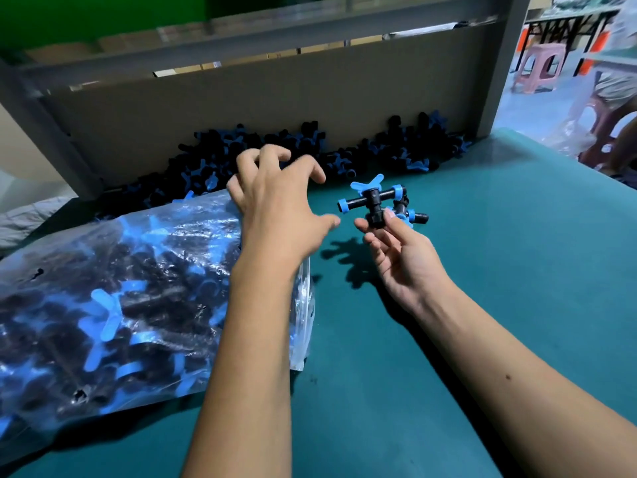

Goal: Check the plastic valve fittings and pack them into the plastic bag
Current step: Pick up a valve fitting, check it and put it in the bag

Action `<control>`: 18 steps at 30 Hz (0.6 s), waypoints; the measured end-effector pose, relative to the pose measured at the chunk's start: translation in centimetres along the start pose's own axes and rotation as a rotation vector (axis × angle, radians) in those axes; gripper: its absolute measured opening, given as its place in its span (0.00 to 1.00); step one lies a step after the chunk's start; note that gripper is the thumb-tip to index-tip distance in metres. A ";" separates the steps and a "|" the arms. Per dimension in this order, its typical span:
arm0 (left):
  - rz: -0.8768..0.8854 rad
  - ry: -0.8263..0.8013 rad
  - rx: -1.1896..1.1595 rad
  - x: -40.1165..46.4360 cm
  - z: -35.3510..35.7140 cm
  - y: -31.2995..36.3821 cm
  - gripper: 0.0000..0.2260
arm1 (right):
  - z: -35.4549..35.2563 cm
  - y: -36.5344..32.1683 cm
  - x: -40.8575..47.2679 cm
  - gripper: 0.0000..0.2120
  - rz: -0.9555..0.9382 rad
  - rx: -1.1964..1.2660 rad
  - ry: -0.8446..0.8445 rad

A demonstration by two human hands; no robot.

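While the right hand (pixel 401 257) is raised palm-up above the green table (pixel 499 270), its thumb and fingertips pinch a black valve fitting (pixel 374 201) with a blue butterfly handle and blue end rings, held upright over the table surface. Just behind it in the same hand sits a second fitting (pixel 410 212), partly hidden, so how it is gripped cannot be told. The left hand (pixel 279 201) reaches forward with its fingers spread and slightly curled, palm down, holding nothing; it hovers over the far end of the plastic bag (pixel 138 305) and close to the loose pile of fittings (pixel 310 150) heaped along the back of the table. That pile lies against a brown cardboard panel (pixel 258 105), which stands under a grey metal frame (pixel 503 63). The clear bag lies on its side at the left of the table, already stuffed with black and blue fittings, its open end toward the pile. Both forearms are bare. Past the table's right edge, a pink plastic stool (pixel 539 67) stands on the floor, blurred.
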State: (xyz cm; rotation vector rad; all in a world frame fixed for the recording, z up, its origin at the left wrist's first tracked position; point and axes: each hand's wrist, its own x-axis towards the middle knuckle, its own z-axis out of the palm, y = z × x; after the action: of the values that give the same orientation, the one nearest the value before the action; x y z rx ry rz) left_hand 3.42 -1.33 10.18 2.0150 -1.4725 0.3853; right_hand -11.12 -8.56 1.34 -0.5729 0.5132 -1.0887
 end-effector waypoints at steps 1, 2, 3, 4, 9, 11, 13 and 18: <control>-0.020 -0.084 0.059 -0.2 0.1 -0.1 0.24 | 0.0 0.0 0.0 0.08 0.002 0.005 0.006; -0.035 -0.143 0.086 -0.4 0.3 -0.1 0.25 | -0.1 0.0 0.0 0.07 0.002 -0.003 0.012; -0.051 -0.168 0.089 -0.5 0.3 -0.2 0.27 | -0.1 0.1 0.0 0.07 0.001 -0.025 0.010; -0.069 -0.166 0.073 -0.6 0.3 -0.2 0.29 | -0.2 0.1 0.0 0.06 -0.011 -0.064 0.006; -0.137 -0.048 -0.204 0.1 -0.8 -0.2 0.31 | -0.2 0.8 -0.3 0.05 -0.176 -0.365 -0.033; -0.106 0.004 -0.334 0.2 -1.4 -0.1 0.29 | 0.3 1.6 -0.4 0.09 -0.259 -0.521 -0.046; -0.044 0.039 -0.420 0.1 -1.9 0.4 0.29 | 1.1 2.5 -0.9 0.11 -0.306 -0.638 -0.117; 0.083 0.106 -0.570 -0.1 -2.8 2.5 0.31 | 5.2 4.0 -2.8 0.12 -0.440 -0.788 -0.334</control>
State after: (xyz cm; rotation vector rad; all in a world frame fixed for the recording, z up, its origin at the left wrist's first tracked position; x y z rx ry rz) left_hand 1.40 -0.02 13.08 1.4640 -1.4061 0.0846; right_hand -6.16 -3.69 2.91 -1.5891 0.5259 -1.1491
